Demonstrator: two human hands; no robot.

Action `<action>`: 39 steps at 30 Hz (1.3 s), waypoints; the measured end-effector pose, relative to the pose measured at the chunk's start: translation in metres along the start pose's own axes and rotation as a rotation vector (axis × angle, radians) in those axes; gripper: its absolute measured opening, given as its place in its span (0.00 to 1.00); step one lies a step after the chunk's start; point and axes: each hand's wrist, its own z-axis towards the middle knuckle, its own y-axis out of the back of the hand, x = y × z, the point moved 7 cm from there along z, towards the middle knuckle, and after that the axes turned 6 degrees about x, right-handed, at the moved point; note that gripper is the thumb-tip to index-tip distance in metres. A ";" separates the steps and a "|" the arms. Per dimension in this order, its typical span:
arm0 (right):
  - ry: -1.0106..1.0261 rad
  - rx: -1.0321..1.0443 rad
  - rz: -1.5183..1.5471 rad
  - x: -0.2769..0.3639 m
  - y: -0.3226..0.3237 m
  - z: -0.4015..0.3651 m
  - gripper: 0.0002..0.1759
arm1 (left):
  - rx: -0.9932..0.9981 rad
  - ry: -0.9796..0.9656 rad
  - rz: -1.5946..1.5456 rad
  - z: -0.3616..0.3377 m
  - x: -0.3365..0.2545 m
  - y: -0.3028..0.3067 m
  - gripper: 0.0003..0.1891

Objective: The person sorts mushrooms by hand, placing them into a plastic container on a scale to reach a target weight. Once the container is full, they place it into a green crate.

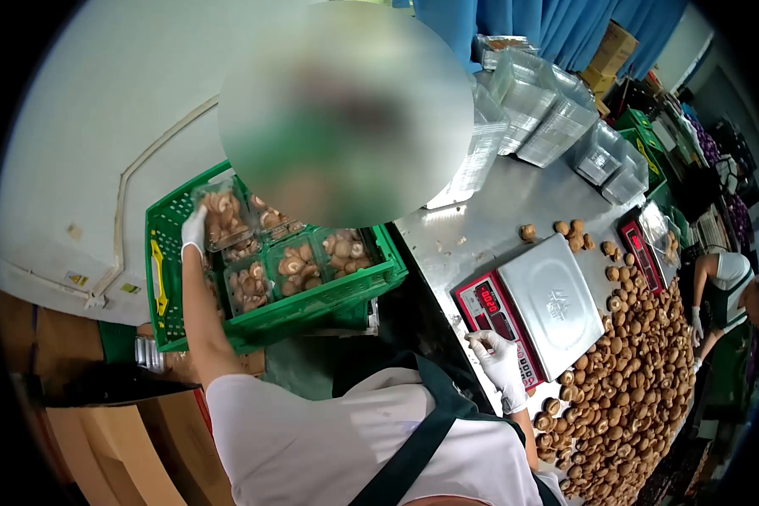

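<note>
1. Left arm. We extend the bare left forearm forward and away from the body. The left hand [194, 232], in a white glove, reaches the near corner of the green crate [164, 278]. Its fingers are wrapped around the edge of the pack of mushrooms [225, 215] and grip it firmly. The pack sits tilted at the upper corner of the crate, above the other filled packs [295, 266] that lie side by side inside.

2. Right arm. We bend the right arm at the elbow. The right hand [499, 361], also in a white glove, rests with curled fingers at the near corner of the scale [552, 304], just beside its red display panel [491, 308]. We cannot tell whether these fingers pinch anything.

3. Materials.
- The pack is thin, clear, glossy plastic. The mushrooms inside have brown caps and pale stems.
- The crate is rigid plastic with slotted walls.
- The scale has a flat, brushed metal platform.
- The scale stands on a steel table [497, 202] with a dull sheen.
- Loose mushrooms [641, 379], round and tan, lie heaped beyond the scale.
- Stacks of empty clear trays [540, 110] stand at the far end of the table.
</note>
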 end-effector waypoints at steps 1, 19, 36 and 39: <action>-0.025 -0.018 -0.016 0.000 0.003 -0.004 0.09 | 0.014 0.023 0.402 -0.004 -0.009 -0.013 0.38; -0.071 -0.340 -0.256 -0.019 0.000 -0.063 0.10 | 0.335 -1.562 0.386 -0.241 -0.400 -0.375 0.24; -0.469 -0.545 -0.223 -0.099 -0.002 -0.171 0.11 | 0.640 -1.007 0.721 -0.086 -0.445 -0.498 0.20; -0.463 -0.608 -0.184 -0.103 0.007 -0.185 0.11 | 0.374 -0.950 0.977 -0.151 -0.472 -0.459 0.21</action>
